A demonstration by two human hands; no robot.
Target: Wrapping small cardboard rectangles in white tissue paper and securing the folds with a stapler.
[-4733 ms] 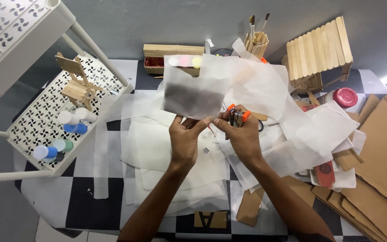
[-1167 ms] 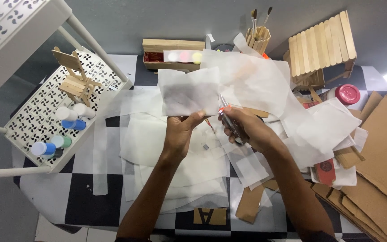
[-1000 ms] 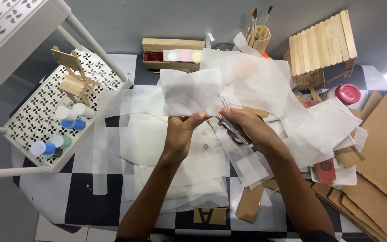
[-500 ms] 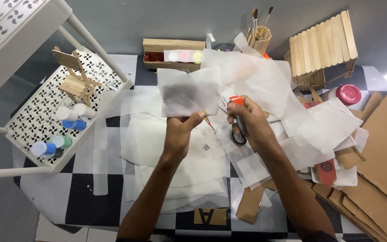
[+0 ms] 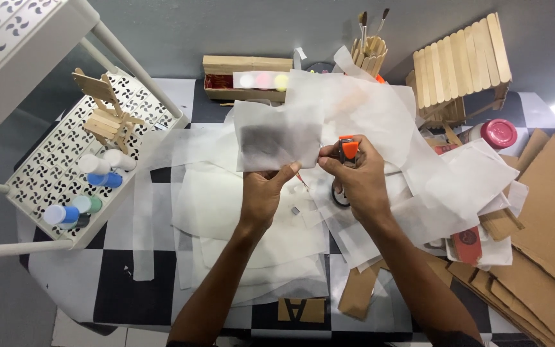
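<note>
Left hand (image 5: 263, 196) pinches the lower edge of a white sheet (image 5: 279, 136), upright at frame centre. Right hand (image 5: 354, 180), closed around orange-handled scissors (image 5: 348, 149), has risen from half a second ago to the sheet's right edge, so a cut looks close.

You have six paint bottles (image 5: 91, 186) on the white rack (image 5: 46, 167), two paintbrushes (image 5: 370, 22), one red-lidded jar (image 5: 496, 133).
</note>
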